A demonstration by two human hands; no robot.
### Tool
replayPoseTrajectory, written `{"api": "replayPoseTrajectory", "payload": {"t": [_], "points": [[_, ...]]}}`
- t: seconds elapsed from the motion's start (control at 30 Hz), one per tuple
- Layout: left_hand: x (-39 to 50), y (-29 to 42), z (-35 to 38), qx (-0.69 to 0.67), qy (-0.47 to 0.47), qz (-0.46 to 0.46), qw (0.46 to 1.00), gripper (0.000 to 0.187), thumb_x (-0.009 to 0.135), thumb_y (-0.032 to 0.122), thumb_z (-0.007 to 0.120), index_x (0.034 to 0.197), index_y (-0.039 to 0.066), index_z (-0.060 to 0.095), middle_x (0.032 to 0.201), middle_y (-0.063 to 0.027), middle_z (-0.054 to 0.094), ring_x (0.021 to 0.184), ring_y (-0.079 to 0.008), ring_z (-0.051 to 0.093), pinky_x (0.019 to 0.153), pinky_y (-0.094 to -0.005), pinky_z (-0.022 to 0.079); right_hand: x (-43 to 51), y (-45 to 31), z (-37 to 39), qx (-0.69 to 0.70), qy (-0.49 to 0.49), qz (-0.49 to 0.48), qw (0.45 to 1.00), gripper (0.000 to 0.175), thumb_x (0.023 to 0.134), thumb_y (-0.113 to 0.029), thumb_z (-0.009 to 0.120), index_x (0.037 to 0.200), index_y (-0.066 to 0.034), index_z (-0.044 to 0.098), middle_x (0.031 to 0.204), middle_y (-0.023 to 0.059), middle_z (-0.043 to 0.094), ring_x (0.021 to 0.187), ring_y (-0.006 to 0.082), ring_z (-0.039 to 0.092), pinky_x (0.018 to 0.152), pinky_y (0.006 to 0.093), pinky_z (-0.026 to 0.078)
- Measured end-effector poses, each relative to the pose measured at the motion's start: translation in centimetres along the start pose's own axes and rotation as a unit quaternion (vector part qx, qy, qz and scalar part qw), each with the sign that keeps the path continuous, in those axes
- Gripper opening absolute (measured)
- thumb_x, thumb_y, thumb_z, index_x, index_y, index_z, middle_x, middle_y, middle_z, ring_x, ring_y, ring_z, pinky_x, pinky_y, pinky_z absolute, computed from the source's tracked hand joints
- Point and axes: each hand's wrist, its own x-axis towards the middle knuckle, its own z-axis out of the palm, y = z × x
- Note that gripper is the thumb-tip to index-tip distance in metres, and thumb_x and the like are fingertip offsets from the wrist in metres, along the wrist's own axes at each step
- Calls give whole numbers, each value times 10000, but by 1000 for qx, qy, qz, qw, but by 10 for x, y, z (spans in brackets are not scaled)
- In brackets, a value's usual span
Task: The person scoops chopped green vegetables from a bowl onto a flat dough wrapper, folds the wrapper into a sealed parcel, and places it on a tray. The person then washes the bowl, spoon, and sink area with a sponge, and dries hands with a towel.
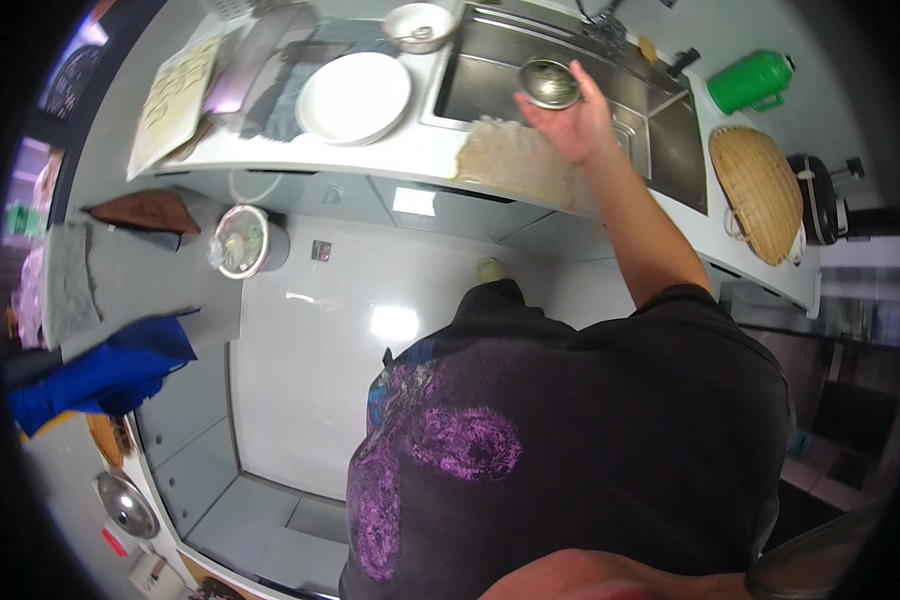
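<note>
My right hand (570, 124) is stretched out over the sink, palm up, with the thumb and fingers around a small round metal bowl (550, 84). The bowl's shiny inside has dark greenish patches; whether these are contents or reflections is unclear. Beneath lies the stainless steel sink (487, 82), set in a white counter (412, 159). A beige ragged-edged cloth (514, 154) is spread over the counter's front edge, just left of my forearm. My left hand is out of view.
White round plate (356, 97), grey towel (281, 105) and white bowl with a spoon (418, 28) lie left of the sink. A tray of pale dough pieces (176, 94) stands farther left. Right are a green thermos (750, 81) and woven basket (757, 195). A waste bin (244, 240) stands below.
</note>
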Motion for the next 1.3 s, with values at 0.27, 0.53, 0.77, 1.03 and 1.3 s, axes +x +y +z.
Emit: {"api": "replayPoseTrajectory", "payload": {"t": [0.27,0.53,0.77,1.03,1.3], "points": [[-22,128,-25,63,65,30,995,813,688,224,705,1350,-15,298,1305,-258,406,1193,-383,424,1005,-421,347,64,-118,-275,-323,411,77,849,382,676,-360,744,856,-38,647,897,137,644,797,228,641,625,328,509],[-143,359,-56,2,141,271,952,716,755,72,620,1376,39,267,1303,-231,383,1114,-361,471,912,-407,427,143,-57,-447,-790,240,180,534,813,575,-381,800,1214,12,485,1103,185,600,999,317,590,858,373,471],[-232,371,-57,62,171,250,951,787,688,77,653,1375,83,268,1251,-220,381,1148,-388,427,951,-424,405,164,-35,-443,-842,190,169,475,965,558,-505,803,1289,-20,400,1297,183,457,1196,319,446,980,393,394],[-235,319,-46,111,150,91,978,809,682,121,679,1373,109,258,1265,-239,361,1174,-405,403,976,-450,375,156,-37,-434,-810,228,122,527,772,647,-327,793,1259,-34,425,1284,204,434,1184,348,432,992,413,383],[-207,271,-25,79,121,170,975,817,693,222,682,1376,70,260,1279,-258,401,1156,-427,380,989,-463,329,168,-43,-482,-818,213,165,508,531,770,-300,626,1199,-16,492,1241,224,497,1145,366,483,957,420,400]]}}
